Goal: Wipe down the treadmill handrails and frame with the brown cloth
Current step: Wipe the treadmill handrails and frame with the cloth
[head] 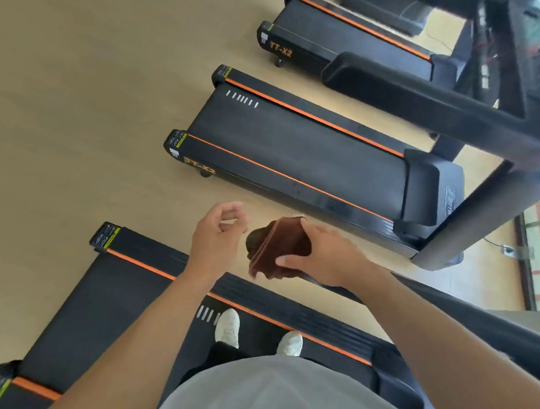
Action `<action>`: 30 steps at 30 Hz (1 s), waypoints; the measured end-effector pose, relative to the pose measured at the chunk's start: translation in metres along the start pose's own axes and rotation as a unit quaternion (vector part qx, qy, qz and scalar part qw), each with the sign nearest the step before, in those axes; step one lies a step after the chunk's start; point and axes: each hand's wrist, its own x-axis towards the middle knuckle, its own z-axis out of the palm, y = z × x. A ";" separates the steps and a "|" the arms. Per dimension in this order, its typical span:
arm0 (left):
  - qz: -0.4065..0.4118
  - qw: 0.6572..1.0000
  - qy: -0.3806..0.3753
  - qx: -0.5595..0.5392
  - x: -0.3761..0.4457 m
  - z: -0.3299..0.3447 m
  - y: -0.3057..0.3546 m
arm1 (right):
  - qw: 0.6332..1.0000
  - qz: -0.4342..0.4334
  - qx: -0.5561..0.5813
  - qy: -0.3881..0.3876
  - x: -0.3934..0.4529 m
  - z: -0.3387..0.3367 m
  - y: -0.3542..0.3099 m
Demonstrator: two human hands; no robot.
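Standing on the treadmill (110, 294) belt in white shoes (227, 328), the person grips the folded brown cloth (278, 247) in the right hand (321, 258), while the left hand (217, 238) hovers just beside it, fingers loosely curled, holding nothing.

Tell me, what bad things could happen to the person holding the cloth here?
1. Only the right hand grips the folded brown cloth; the left hand is off it, fingers loosely curled, so the cloth might slip or unfold and drop.
2. The person's white shoes stand on the treadmill belt while both eyes and hands are on the cloth, so a misstep onto the raised orange-striped side rail could cause a stumble.
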 end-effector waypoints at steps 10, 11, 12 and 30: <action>-0.076 0.995 0.048 -0.029 -0.025 -0.032 -0.039 | 0.967 -0.082 -0.242 -0.007 0.072 0.031 -0.080; -0.085 0.994 0.053 -0.032 -0.028 -0.037 -0.041 | 0.960 -0.077 -0.264 -0.040 0.080 0.032 -0.091; -0.093 0.993 0.057 -0.034 -0.032 -0.043 -0.043 | 0.952 -0.074 -0.289 -0.071 0.087 0.034 -0.099; 0.235 0.807 -0.130 0.526 -0.033 0.075 -0.023 | 0.975 -0.073 -0.204 0.043 -0.003 0.008 0.038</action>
